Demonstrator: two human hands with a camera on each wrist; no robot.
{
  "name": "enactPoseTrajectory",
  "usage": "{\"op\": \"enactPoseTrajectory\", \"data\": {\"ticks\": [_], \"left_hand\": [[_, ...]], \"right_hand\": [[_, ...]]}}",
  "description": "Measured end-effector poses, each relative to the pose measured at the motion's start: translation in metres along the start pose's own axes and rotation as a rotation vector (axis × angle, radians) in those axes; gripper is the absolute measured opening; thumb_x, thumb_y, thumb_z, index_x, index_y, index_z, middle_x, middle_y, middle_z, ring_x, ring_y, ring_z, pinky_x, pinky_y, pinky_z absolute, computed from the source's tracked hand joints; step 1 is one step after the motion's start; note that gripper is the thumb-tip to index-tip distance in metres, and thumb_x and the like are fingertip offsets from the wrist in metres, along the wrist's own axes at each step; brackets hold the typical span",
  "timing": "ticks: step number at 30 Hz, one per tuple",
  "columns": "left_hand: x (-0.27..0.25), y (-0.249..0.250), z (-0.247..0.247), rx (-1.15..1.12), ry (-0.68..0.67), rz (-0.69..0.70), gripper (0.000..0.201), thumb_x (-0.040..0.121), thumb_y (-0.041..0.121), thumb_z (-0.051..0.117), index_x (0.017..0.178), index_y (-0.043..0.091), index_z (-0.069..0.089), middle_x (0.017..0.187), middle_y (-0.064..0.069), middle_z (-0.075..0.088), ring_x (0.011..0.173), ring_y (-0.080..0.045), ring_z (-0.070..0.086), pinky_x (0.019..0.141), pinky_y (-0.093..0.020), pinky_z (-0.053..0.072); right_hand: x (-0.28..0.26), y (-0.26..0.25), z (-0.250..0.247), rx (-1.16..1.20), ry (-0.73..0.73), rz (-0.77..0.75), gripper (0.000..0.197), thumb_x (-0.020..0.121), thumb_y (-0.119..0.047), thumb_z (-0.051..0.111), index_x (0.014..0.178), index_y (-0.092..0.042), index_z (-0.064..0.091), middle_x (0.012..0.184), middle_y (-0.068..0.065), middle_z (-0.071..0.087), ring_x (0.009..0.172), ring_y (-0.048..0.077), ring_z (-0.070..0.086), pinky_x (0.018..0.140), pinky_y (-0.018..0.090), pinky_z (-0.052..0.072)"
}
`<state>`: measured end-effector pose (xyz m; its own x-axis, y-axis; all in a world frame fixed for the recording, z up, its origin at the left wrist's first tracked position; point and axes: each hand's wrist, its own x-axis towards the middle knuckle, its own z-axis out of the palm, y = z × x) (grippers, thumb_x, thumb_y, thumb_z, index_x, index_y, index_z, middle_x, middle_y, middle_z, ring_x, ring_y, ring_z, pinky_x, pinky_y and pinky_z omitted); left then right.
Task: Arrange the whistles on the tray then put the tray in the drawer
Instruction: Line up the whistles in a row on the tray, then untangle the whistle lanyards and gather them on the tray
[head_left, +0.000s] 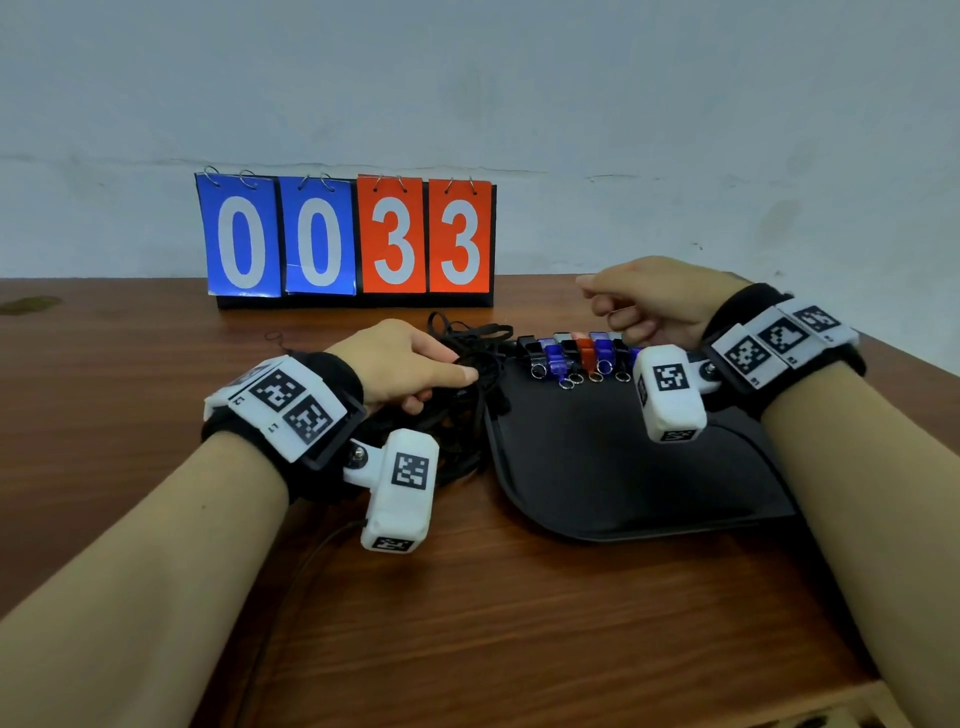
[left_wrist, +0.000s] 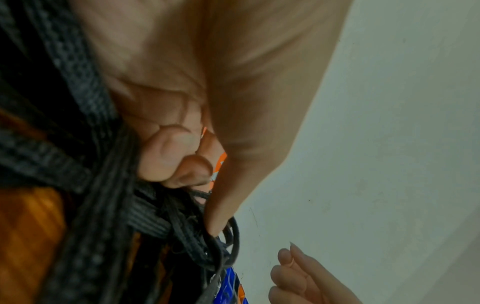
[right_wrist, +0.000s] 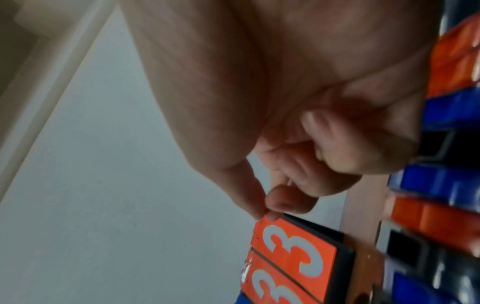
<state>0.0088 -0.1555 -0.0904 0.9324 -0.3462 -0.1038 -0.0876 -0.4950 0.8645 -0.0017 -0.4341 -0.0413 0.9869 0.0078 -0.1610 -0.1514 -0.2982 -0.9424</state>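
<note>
A black tray (head_left: 613, 467) lies on the wooden table, right of centre. Several whistles (head_left: 576, 356), black, blue and orange with metal rings, stand in a row along its far edge; the right wrist view shows the whistles (right_wrist: 441, 185) close up. A tangle of black lanyards (head_left: 475, 332) lies at the tray's left edge. My left hand (head_left: 457, 371) grips these lanyards (left_wrist: 145, 214), fingers curled round the cords. My right hand (head_left: 597, 304) hovers above the right end of the row, fingers curled, thumb and forefinger tips (right_wrist: 265, 214) touching, with nothing visible between them.
A flip scoreboard (head_left: 345, 241) reading 0033 stands at the back against the wall. A thin cable (head_left: 311, 566) runs over the table (head_left: 519, 649) below my left wrist. The table's right edge (head_left: 904, 358) lies close to the tray.
</note>
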Motion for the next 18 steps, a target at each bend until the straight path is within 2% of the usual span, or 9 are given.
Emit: {"op": "enactPoseTrajectory", "data": {"ticks": [4,6,8,10,13,18], "left_hand": [[0.001,-0.002,-0.003,0.077,-0.011,0.017,0.023,0.08,0.042,0.082,0.092,0.022,0.08,0.106,-0.015,0.075,0.07,-0.019,0.054,0.062,-0.027,0.047],[0.001,-0.002,-0.005,0.094,0.01,0.028,0.022,0.081,0.048,0.079,0.086,0.026,0.08,0.1,-0.01,0.075,0.067,-0.017,0.055,0.062,-0.028,0.047],[-0.001,0.001,-0.006,0.065,0.024,0.066,0.021,0.087,0.046,0.074,0.088,0.025,0.077,0.084,-0.006,0.065,0.062,-0.013,0.052,0.057,-0.026,0.045],[-0.004,0.005,-0.005,-0.063,0.003,0.13,0.019,0.093,0.038,0.07,0.093,0.02,0.075,0.078,-0.008,0.054,0.055,-0.01,0.044,0.049,-0.022,0.038],[-0.007,0.009,-0.002,-0.157,-0.011,0.208,0.016,0.096,0.029,0.067,0.102,0.015,0.072,0.076,-0.003,0.053,0.051,-0.006,0.041,0.045,-0.018,0.033],[-0.004,0.007,-0.001,-0.094,0.033,0.28,0.02,0.094,0.025,0.07,0.114,0.02,0.069,0.062,0.012,0.051,0.046,0.0,0.046,0.047,-0.019,0.037]], "right_hand": [[-0.004,-0.005,0.019,0.092,-0.082,-0.041,0.015,0.101,-0.025,0.055,0.09,-0.015,0.054,0.067,-0.005,0.044,0.05,0.005,0.029,0.04,0.014,0.021],[-0.005,-0.006,0.029,0.072,-0.141,-0.059,0.014,0.1,-0.026,0.056,0.092,-0.015,0.058,0.069,-0.005,0.047,0.052,0.006,0.032,0.04,0.014,0.027],[-0.007,-0.005,0.038,-0.008,-0.183,-0.081,0.016,0.1,-0.026,0.056,0.096,-0.012,0.063,0.071,-0.003,0.051,0.052,0.006,0.037,0.042,0.016,0.031],[-0.01,-0.005,0.046,-0.08,-0.212,-0.108,0.022,0.101,-0.025,0.055,0.108,-0.007,0.065,0.075,-0.001,0.056,0.053,0.007,0.044,0.046,0.017,0.035],[-0.012,-0.005,0.054,-0.118,-0.237,-0.127,0.027,0.101,-0.027,0.056,0.12,-0.01,0.065,0.082,0.0,0.062,0.058,0.008,0.051,0.051,0.019,0.041],[-0.012,0.0,0.063,-0.115,-0.281,-0.193,0.023,0.103,-0.015,0.05,0.12,-0.017,0.067,0.09,0.007,0.059,0.06,0.01,0.052,0.057,0.023,0.038]]}}
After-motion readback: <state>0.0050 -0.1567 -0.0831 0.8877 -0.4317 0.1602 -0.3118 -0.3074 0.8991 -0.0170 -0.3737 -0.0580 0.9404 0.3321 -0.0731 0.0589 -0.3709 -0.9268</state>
